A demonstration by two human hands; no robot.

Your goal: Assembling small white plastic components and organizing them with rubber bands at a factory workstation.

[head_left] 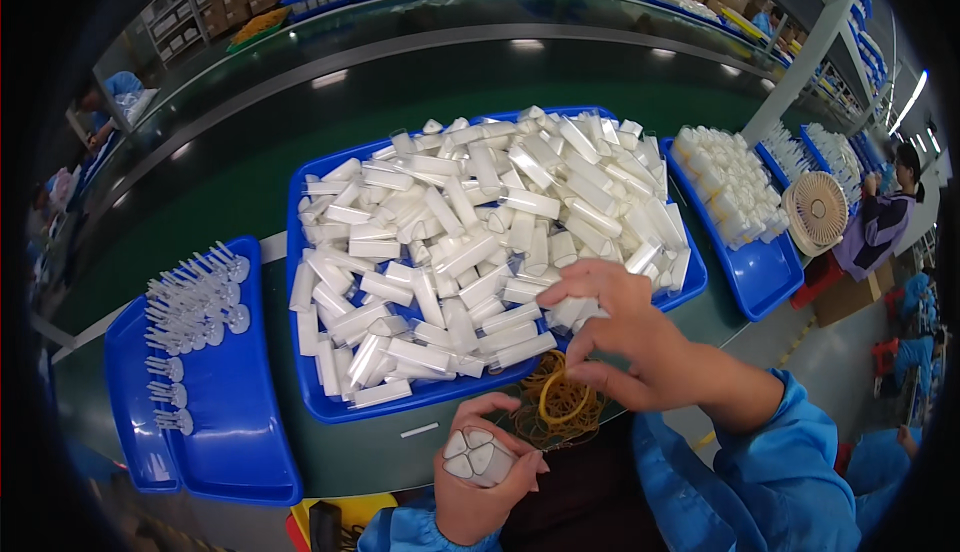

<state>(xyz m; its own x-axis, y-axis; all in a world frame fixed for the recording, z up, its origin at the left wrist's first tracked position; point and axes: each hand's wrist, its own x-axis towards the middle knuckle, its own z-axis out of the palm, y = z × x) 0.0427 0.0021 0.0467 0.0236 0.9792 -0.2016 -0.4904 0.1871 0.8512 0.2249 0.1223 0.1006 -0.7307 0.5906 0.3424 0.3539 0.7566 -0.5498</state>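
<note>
My left hand (pixel 478 497) is closed around a small bundle of white triangular tubes (pixel 478 455), their ends turned up toward me. Off to the right, my right hand (pixel 640 337) hovers over the near edge of a blue tray (pixel 345 412), thumb and fingers curved but apart, with nothing visible between them. That tray is heaped with white tubes in clear sleeves (pixel 470 252). Just below the right hand lies a tangle of yellow-brown rubber bands (pixel 560 407). A short white strip (pixel 419 430) rests on the green surface near the left hand.
At the left, blue trays (pixel 240 452) hold rows of clear stemmed plastic parts (pixel 195 302). On the right stand another blue tray (pixel 760 277) of white-capped parts and a beige fan (pixel 816 210). A green conveyor (pixel 420 82) runs behind. A co-worker (pixel 885 212) is at the far right.
</note>
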